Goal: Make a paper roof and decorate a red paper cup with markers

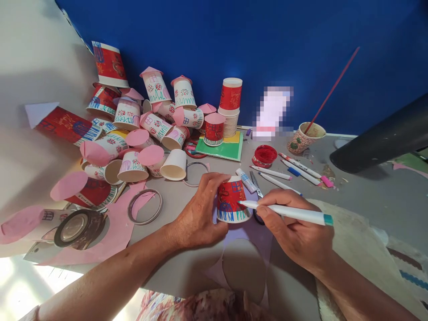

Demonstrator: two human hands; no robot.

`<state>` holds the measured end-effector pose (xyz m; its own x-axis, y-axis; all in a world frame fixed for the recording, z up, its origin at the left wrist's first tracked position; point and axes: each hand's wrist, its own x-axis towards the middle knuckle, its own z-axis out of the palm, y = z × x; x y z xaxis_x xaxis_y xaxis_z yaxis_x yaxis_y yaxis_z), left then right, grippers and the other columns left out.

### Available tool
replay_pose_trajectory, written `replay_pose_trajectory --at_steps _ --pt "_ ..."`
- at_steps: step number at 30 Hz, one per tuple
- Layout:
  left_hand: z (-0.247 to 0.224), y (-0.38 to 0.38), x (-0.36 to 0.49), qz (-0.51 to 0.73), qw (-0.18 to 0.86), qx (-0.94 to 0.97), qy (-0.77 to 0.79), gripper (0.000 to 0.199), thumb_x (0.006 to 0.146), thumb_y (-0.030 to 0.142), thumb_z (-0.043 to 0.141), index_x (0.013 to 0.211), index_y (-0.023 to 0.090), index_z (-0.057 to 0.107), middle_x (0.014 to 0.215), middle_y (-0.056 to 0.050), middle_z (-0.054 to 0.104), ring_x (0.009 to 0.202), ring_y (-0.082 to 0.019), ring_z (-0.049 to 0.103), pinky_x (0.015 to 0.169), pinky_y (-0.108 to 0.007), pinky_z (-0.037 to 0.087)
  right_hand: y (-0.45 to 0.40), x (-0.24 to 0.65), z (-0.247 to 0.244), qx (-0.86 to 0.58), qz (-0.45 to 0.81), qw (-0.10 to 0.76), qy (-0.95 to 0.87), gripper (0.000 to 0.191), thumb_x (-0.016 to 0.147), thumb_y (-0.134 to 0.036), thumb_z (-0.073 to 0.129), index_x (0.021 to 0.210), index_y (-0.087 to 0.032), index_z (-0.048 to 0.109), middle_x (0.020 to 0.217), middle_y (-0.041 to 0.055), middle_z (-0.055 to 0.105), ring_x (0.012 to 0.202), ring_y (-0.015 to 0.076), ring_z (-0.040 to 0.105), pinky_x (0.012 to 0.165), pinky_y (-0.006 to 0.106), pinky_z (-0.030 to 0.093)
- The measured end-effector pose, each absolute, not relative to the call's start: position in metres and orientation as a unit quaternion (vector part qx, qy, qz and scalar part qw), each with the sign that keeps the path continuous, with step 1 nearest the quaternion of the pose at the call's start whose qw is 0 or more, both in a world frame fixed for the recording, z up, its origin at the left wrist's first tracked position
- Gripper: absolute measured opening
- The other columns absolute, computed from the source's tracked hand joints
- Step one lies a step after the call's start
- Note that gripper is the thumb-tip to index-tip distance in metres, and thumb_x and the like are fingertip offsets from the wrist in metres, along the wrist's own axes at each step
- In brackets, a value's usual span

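Observation:
A red paper cup (232,196) stands upside down in front of me, with blue and green strokes along its white rim and a blue window drawn near its top. My left hand (203,214) grips it from the left side, fingers over the top and thumb low by the rim. Between the fingers of my right hand (296,232) is a white marker (290,211) with a green end. Its green tip is at the cup's right side; whether it touches I cannot tell. Scissors (256,185) and a glue stick (246,180) lie just behind the cup.
Decorated paper cups (129,113) with pink roofs pile up at the left. Tape rolls (145,207) lie before them. Behind are a stack of cups (230,100) and a red tub (265,156). Several markers (301,169) lie right, near a cup with a stick (306,138) and a black pole (381,133).

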<state>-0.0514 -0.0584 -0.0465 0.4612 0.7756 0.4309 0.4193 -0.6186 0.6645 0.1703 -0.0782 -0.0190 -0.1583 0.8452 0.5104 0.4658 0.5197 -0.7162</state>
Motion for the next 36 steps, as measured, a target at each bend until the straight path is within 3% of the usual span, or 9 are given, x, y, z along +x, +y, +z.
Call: replay_pose_trajectory --at_steps 8,16,36 --pt "-0.0462 -0.0579 -0.0514 0.379 0.253 0.808 0.373 0.096 0.061 0.004 0.064 0.149 0.024 0.03 0.14 -0.014 0.046 0.13 -0.032 0.049 0.112 -0.053 0.046 -0.0757 0.1724 -0.0146 -0.475 0.186 0.492 -0.705 0.013 0.091 -0.023 0.065 0.078 -0.021 0.068 0.062 -0.0049 0.066 0.043 0.0071 0.049 0.042 0.022 0.04" --pt "-0.0478 -0.0594 -0.0517 0.371 0.271 0.8 0.386 0.094 0.061 0.005 0.063 0.148 0.024 0.032 0.141 -0.013 0.044 0.133 -0.032 0.048 0.115 -0.052 0.044 -0.0759 0.1713 -0.0158 -0.454 0.212 0.479 -0.721 0.013 0.091 -0.023 0.065 0.079 -0.021 0.068 0.066 -0.0048 0.068 0.051 0.0084 0.059 0.048 0.02 0.045" --pt "-0.0478 -0.058 -0.0511 0.372 0.239 0.819 0.365 0.094 0.06 0.004 0.063 0.146 0.022 0.032 0.135 -0.013 0.046 0.126 -0.03 0.05 0.108 -0.047 0.05 -0.0758 0.1719 -0.019 -0.437 0.197 0.465 -0.745 0.011 0.092 -0.022 0.065 0.082 -0.023 0.066 0.069 -0.0053 0.068 0.055 0.0089 0.061 0.051 0.02 0.047"
